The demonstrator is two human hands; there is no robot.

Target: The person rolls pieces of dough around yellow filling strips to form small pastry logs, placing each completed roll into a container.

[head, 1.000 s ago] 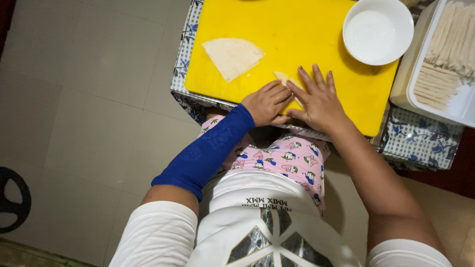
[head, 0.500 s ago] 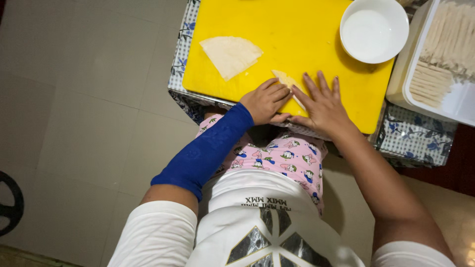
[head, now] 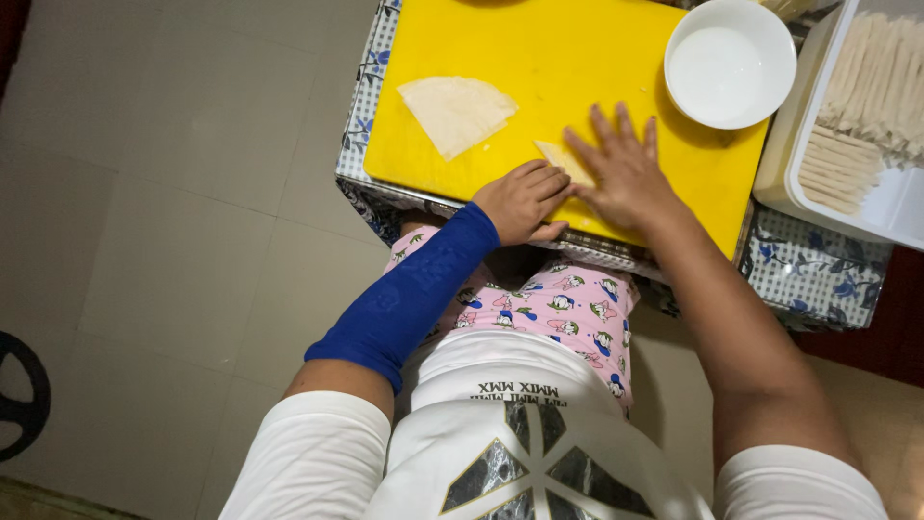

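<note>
A yellow cutting board (head: 539, 58) lies on a small table with a patterned cloth. My left hand (head: 522, 199), above a blue arm sleeve, curls its fingers on the near end of a pale pastry wrapper (head: 566, 162) at the board's front edge. My right hand (head: 624, 171) lies flat with fingers spread on the same wrapper, covering most of it. A second wrapper (head: 454, 112), triangular and pale, lies apart to the left on the board.
A white bowl (head: 730, 64) of white liquid stands at the board's right corner. A white tray (head: 895, 207) with several rolled pastry sticks (head: 866, 96) sits at the far right. Tiled floor stretches left; a dark round object (head: 21, 395) lies at the left edge.
Both hands have stayed on the wrapper at the board's front edge, shifting only slightly. The view has tilted a little, so the board sits nearer the top.
</note>
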